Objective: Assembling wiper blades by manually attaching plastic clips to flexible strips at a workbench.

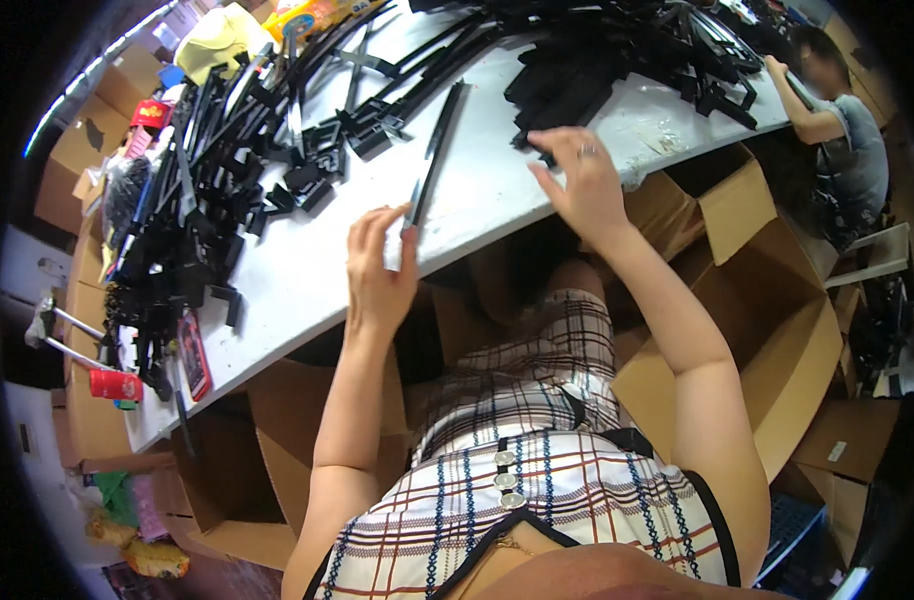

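Note:
A long, thin black strip [440, 140] slants across the white table in front of me. My left hand [382, 270] pinches its near end between thumb and fingers, close to the table's front edge. Farther right, my right hand [585, 190] is raised at the near tip of a heap of black plastic pieces [567, 85]. Its thumb and fingers are apart, and nothing shows in its grip. Whether the fingertips touch the heap's nearest piece I cannot tell.
Tangled black strips with brackets [192, 190] cover the table's left side. A red phone [193, 355] and a red can [116, 384] sit at the left end. Open cardboard boxes [767, 310] stand below the front edge. Another person [847, 150] sits at the far right.

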The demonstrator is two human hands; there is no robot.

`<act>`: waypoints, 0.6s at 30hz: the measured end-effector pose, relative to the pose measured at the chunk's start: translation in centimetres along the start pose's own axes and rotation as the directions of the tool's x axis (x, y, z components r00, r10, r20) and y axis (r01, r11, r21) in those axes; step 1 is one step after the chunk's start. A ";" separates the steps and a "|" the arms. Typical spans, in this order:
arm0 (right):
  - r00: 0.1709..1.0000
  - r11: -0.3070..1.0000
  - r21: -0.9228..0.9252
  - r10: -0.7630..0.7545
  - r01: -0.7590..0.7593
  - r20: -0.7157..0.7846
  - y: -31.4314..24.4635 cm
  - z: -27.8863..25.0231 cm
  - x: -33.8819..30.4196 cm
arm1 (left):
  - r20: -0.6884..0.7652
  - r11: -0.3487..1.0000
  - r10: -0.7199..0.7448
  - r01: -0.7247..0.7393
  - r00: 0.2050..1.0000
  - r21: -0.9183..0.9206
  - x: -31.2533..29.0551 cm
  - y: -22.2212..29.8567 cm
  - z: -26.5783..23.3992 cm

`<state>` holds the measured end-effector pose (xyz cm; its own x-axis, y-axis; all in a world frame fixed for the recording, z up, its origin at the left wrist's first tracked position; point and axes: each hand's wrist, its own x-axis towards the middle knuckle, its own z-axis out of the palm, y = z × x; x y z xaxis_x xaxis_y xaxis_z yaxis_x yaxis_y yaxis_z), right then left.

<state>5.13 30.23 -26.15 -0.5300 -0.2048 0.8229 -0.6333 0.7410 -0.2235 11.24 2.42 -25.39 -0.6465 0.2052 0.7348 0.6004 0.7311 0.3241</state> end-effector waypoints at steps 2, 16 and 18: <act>0.996 0.983 -0.177 0.061 -0.048 0.071 1.7 0.5 0.6 | -0.039 0.994 -0.092 0.094 0.995 0.055 -0.6 -0.4 -0.6; 0.941 0.951 0.067 -0.308 0.302 0.140 -3.8 -1.1 -5.2 | -0.245 0.999 -0.029 0.032 0.969 0.010 -1.6 -1.8 0.4; 0.918 0.909 0.185 -0.391 0.374 0.067 -6.6 -2.1 -6.0 | 0.060 0.819 -0.435 0.422 0.899 -0.389 -2.6 2.2 0.1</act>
<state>13.63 27.95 -28.48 -0.2766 -0.5207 0.8077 -0.8782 0.4783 0.0076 14.21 3.59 -26.64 -0.8701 -0.0943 0.4837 0.4018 0.4325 0.8071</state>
